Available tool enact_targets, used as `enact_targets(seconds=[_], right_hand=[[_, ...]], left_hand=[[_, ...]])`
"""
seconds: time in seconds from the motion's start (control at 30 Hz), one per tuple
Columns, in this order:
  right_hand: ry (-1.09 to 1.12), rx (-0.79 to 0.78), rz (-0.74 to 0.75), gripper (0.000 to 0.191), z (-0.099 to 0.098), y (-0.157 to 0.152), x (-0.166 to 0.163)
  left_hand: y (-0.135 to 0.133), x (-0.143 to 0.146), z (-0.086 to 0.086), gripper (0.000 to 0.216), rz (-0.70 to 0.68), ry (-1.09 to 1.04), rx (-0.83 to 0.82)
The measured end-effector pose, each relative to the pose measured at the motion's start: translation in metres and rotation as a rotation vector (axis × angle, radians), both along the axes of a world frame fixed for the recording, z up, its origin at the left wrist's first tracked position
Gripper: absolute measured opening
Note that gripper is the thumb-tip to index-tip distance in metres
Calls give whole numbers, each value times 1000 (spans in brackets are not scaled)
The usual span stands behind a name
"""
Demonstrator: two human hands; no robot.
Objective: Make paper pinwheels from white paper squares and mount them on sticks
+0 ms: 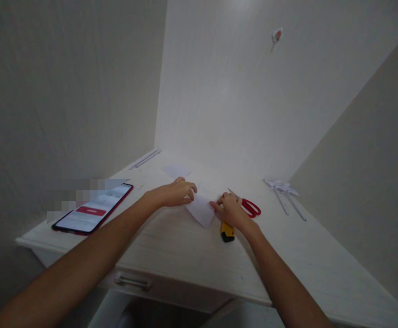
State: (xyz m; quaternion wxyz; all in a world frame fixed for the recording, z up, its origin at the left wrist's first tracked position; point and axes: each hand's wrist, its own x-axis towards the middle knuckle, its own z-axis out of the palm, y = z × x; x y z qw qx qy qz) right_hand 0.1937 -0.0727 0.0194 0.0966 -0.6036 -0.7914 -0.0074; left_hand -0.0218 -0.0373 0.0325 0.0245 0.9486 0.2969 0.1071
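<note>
A small piece of white paper (201,212) lies at an angle on the white desktop between my hands. My left hand (181,192) has its fingers curled at the paper's upper left edge, thumb and fingertips on it. At the right corner, my right hand (230,210) pinches the sheet with bent fingers. Under my right wrist sticks out a yellow and black utility knife (227,231), its front part hidden. Red-handled scissors (251,207) lie just right of that hand, blades partly covered. Another white paper piece (176,171) rests behind my left hand.
A phone (94,212) with its screen lit lies at the left. Thin white paper sticks (146,159) lie at the back left. White paper flowers with stems (282,187) rest by the right wall. Walls enclose the desk (171,246); a drawer handle (132,281) is in front.
</note>
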Motion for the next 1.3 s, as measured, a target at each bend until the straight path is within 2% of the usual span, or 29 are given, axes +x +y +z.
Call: enact_targets(seconds=[0.13, 0.27, 0.43, 0.57, 0.7, 0.93, 1.1, 1.3], right_hand=[[-68, 47, -57, 38, -3, 1, 5], [-72, 102, -85, 37, -5, 4, 8], [9, 104, 25, 23, -4, 0, 4], [63, 146, 75, 11, -6, -1, -1], [134, 116, 113, 8, -5, -1, -3], [245, 18, -6, 22, -6, 2, -8], [207, -20, 8, 14, -9, 3, -11], [259, 12, 52, 6, -11, 5, -11]], left_hand=[[0, 3, -6, 23, -45, 49, -118], [-2, 7, -9, 29, -32, 68, -111], [-11, 15, -10, 31, -13, 102, -39], [-14, 18, -9, 26, -77, 91, 7], [-10, 18, -10, 23, -114, 65, -59], [-9, 18, -9, 28, -140, 64, -125], [-11, 19, -7, 32, -169, 78, -162], [-5, 20, -13, 34, -165, 67, -141]])
